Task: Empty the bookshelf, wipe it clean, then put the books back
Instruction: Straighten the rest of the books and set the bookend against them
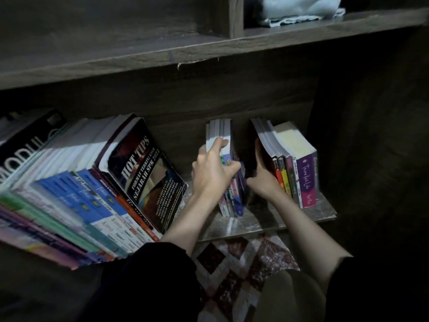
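Dim wooden shelf (267, 219), patterned rug (232, 263) below; left hand (212, 175) grip holding thin books (226, 133); right hand (262, 180) against novels (306, 173), grip unclear.

Leaning black book (144, 180), toward nine o'clock: "HOT TIPS", "SEJARAH SPM 2023"; black spine (25, 145), ten o'clock edge: "MODUL".
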Tool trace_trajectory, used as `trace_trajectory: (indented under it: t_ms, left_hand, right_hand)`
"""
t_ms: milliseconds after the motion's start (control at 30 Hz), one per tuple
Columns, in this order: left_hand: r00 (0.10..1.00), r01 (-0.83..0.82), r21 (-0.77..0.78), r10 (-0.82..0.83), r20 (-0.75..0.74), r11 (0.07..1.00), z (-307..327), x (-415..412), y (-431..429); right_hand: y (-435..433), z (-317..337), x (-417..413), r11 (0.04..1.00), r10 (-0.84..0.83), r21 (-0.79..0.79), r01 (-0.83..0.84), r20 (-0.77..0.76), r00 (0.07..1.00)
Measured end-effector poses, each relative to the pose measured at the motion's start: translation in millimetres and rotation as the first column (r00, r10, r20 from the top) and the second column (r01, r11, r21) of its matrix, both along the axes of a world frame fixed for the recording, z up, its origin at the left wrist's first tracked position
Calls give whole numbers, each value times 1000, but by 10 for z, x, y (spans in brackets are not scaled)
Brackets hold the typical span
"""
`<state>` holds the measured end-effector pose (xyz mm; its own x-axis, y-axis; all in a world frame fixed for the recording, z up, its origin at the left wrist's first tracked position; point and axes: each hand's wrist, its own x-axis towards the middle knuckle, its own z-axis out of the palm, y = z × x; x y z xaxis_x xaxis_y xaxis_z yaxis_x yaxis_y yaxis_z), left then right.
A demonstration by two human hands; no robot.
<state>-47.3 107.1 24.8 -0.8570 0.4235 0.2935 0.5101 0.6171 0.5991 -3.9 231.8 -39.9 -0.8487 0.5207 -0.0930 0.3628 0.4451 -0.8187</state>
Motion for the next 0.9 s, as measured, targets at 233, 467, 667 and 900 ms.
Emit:
trace_trajectory:
  t_ms: [233, 467, 667, 900]
  left_hand:
    - [999, -2, 4, 2, -36, 1000, -27, -9, 17]
    - [998, -9, -4, 8, -57, 1000, -45, -28, 32]
    - [998, -19, -1, 19, -64, 1000, -71, -37, 41]
    - [998, -19, 3, 19, -66, 1000, -89, -48, 43]
  right_hand:
    - [222, 130, 127, 960, -263, 46, 276, -192, 946]
    - [157, -150, 431, 861, -180, 356, 362, -452, 873]
    - [-34, -395, 438, 592, -447, 233, 772, -702, 554]
    - [49, -349, 453, 376, -851, -94, 922, -429, 303]
